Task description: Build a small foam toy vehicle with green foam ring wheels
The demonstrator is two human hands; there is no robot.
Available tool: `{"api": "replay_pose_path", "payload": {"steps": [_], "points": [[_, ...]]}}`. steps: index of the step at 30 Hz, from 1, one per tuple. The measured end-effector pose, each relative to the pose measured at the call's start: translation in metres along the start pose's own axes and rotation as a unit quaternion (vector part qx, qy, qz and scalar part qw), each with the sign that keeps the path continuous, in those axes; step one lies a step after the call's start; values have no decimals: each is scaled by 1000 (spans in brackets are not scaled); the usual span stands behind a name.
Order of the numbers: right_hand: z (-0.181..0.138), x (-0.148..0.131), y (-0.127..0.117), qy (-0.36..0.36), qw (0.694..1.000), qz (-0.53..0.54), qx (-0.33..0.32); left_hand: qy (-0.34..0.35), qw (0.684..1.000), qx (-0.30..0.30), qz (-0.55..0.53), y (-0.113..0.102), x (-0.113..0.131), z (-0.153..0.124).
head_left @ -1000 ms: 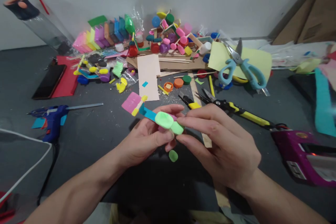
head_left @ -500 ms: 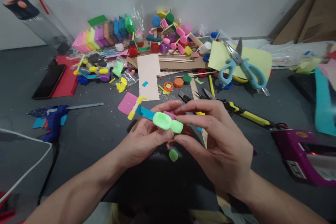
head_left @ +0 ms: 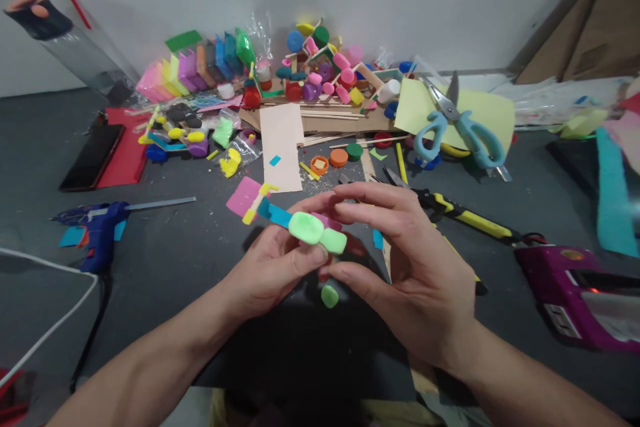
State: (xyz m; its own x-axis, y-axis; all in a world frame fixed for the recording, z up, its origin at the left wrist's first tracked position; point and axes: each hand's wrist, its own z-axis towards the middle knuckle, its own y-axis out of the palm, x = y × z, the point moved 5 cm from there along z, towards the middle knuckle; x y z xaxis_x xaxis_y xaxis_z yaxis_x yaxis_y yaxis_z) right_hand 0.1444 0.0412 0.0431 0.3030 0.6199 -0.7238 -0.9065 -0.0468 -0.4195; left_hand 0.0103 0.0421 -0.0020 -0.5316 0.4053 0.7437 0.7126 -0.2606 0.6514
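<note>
My left hand grips a small handmade model, with its thumb against two light-green clay pads. A blue strip runs from the pads to a yellow crossbar at the left end. Just beyond the crossbar shows a pink square; I cannot tell whether it is attached. My right hand curves around the model's right side, its thumb and fingers apart with no firm grip visible. A small green clay lump shows below the pads. The model's underside is largely hidden by my hands.
A blue glue gun lies at the left, its cord nearby. Light-blue scissors, yellow-black pliers and a purple device stand to the right. Clay packs and colourful models line the wall.
My right hand's fingers have drawn back from the green pads and spread wider. My left hand keeps its hold, and the model has shifted slightly left in view.
</note>
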Motion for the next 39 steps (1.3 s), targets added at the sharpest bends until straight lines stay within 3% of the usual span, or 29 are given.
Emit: {"api": "replay_pose_path", "payload": {"steps": [3,15,21,29,39], "points": [[1,-2,-1,-19,999,-38,-9,-17,1000,0,-11,0,-2,-1],[3,-6,-7,-58,995,-70,30,-37,993,-101,-46,6,-5,-1],[5,-5,-9,-84,992,-95,25,-25,995,-98,-25,3,-7,2],[5,-2,-11,-73,996,-41,24,-29,997,-67,-24,1,-6,1],[10,-4,-18,-56,997,-45,1,-51,986,-144,60,6,-12,2]]}}
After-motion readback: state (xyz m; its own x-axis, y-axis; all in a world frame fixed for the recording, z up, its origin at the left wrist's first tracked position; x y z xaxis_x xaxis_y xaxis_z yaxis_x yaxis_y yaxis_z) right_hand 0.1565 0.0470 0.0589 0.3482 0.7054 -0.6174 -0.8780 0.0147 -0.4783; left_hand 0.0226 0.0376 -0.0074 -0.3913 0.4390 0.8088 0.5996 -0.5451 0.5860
